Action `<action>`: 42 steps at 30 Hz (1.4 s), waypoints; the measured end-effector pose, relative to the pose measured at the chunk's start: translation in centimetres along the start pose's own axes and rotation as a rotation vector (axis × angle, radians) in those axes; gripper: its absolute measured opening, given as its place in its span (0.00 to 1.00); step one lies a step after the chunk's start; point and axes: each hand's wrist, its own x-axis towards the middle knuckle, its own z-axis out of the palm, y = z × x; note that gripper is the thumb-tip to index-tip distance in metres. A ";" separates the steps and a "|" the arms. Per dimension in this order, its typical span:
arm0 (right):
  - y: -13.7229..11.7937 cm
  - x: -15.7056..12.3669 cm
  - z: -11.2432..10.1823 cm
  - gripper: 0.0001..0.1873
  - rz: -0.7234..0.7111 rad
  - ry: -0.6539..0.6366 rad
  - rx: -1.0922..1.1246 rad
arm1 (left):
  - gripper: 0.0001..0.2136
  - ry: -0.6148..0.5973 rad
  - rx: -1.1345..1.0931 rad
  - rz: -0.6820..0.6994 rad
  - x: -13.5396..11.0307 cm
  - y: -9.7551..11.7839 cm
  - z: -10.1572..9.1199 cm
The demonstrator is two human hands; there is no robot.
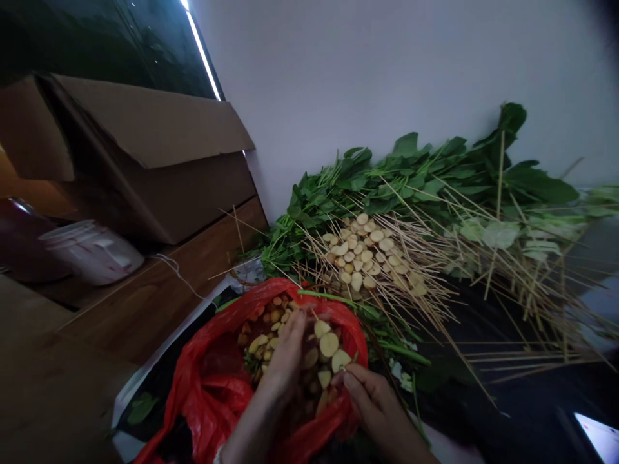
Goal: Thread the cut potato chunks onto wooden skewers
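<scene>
Both hands, left hand (289,348), right hand (370,394), among potato slices (329,344) inside red bag (207,393).

The left hand (289,348) hides its fingertips among the potato slices (329,345), the red bag (213,393) runs off the bottom edge, and the phone (602,435) is cut at the corner.

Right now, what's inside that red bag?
The red bag holds pale and orange round slices. The left hand reaches in among them, and the right hand is at its rim. Both cover whatever lies deeper.
</scene>
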 end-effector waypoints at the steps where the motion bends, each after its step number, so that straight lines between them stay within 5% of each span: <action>1: 0.1 0.0 0.0 0.24 0.004 0.005 -0.015 | 0.17 -0.020 0.044 0.022 0.9 0.6 -1.3; 4: 0.2 -0.1 0.1 0.25 0.009 0.010 -0.075 | 0.14 -0.049 0.723 0.279 3.8 1.9 -5.4; 6: 0.2 -0.1 0.2 0.26 0.009 0.011 -0.117 | 0.16 -0.039 1.270 0.308 5.6 2.0 -7.7; 7: 0.2 -0.1 0.2 0.26 0.006 0.010 -0.133 | 0.16 -0.017 1.351 0.288 6.3 1.8 -8.5; 18: 0.9 0.1 0.1 0.26 -0.030 -0.001 -0.172 | 0.17 0.146 1.660 0.180 9.4 -0.3 -10.0; 28: 0.9 0.1 0.3 0.26 -0.023 0.003 -0.151 | 0.15 0.165 1.698 0.176 8.1 0.4 -9.8; 31: 0.7 0.1 0.1 0.26 -0.021 0.012 -0.135 | 0.13 0.093 1.573 0.256 6.7 1.4 -8.9; 34: 0.7 0.0 -0.2 0.25 -0.003 0.019 -0.125 | 0.09 -0.095 0.918 0.326 5.1 2.0 -6.8; 38: 0.6 -0.1 -0.3 0.24 0.010 -0.004 -0.082 | 0.17 -0.214 0.063 0.024 3.5 1.7 -3.6; 42: 0.6 -0.3 -0.2 0.24 0.016 -0.015 -0.097 | 0.11 -0.123 -0.125 -0.073 3.1 1.0 -1.9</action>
